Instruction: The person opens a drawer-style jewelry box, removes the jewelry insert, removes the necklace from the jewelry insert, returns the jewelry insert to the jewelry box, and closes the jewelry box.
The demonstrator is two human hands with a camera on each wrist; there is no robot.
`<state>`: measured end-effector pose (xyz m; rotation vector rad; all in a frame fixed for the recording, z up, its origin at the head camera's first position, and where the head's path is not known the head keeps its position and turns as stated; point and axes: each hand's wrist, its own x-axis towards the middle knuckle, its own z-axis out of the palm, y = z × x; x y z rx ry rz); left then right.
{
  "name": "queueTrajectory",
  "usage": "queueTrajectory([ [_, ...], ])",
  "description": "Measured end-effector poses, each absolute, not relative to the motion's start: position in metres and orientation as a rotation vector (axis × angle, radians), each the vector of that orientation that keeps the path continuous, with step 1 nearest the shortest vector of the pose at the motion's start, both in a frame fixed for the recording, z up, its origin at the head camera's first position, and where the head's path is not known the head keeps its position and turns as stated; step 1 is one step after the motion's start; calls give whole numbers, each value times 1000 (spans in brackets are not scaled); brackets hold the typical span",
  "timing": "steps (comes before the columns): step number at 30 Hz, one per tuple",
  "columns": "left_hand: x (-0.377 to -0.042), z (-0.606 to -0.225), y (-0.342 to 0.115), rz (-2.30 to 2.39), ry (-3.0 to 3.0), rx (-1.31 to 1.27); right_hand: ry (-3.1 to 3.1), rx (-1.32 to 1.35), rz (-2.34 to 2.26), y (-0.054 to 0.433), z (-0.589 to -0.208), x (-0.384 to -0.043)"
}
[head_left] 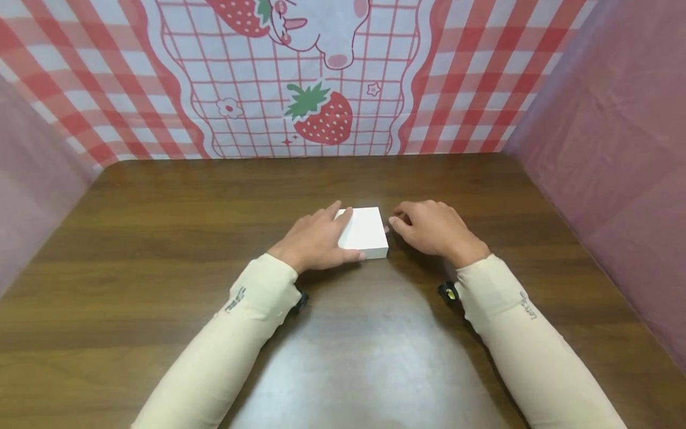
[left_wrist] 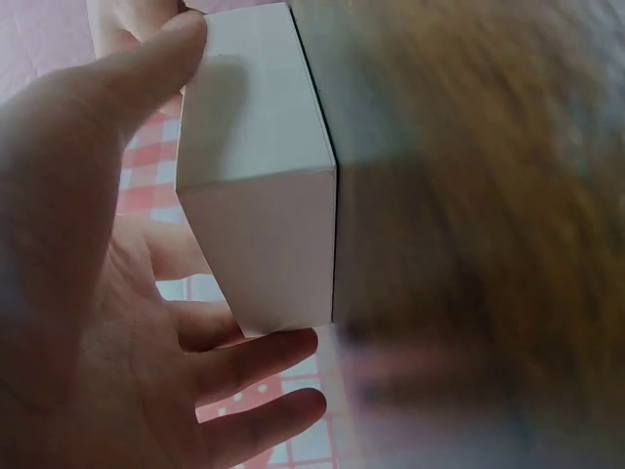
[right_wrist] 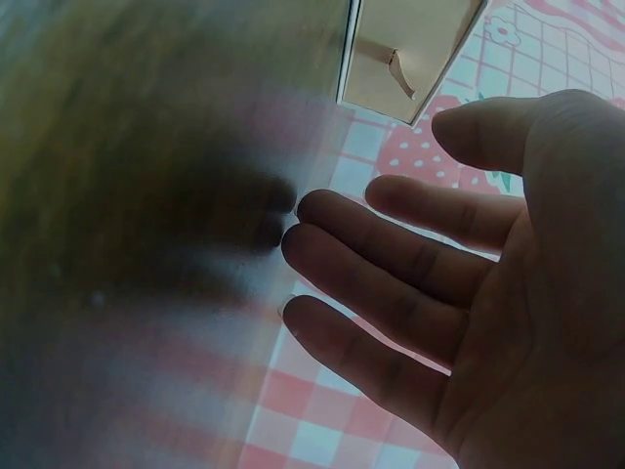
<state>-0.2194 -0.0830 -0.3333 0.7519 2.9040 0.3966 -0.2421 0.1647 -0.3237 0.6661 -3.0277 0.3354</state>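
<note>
A flat white box [head_left: 365, 229] lies on the brown wooden table [head_left: 161, 286]. My left hand [head_left: 321, 241] grips it from the left, its thumb along the near side and its fingers over the top and far edge. From the box's right side sticks out a small pull tab [right_wrist: 401, 78], seen best in the right wrist view. Just right of that tab is my right hand [head_left: 436, 231], its fingers loosely bent with nothing between thumb and fingers. In the left wrist view the left thumb [left_wrist: 161, 68] presses on one face of the box.
A red-and-white checked cloth [head_left: 461, 77] with strawberries hangs behind the table's far edge. Pink cloth walls [head_left: 605, 149] stand at the left and right. A dark wrist camera [head_left: 449, 293] sits under the right sleeve cuff.
</note>
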Motion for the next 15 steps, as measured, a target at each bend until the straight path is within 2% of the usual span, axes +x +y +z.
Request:
queueTrajectory([
  [15,-216,-333,-84,462,2926,829,-3039,698,325,161,-320,-239],
])
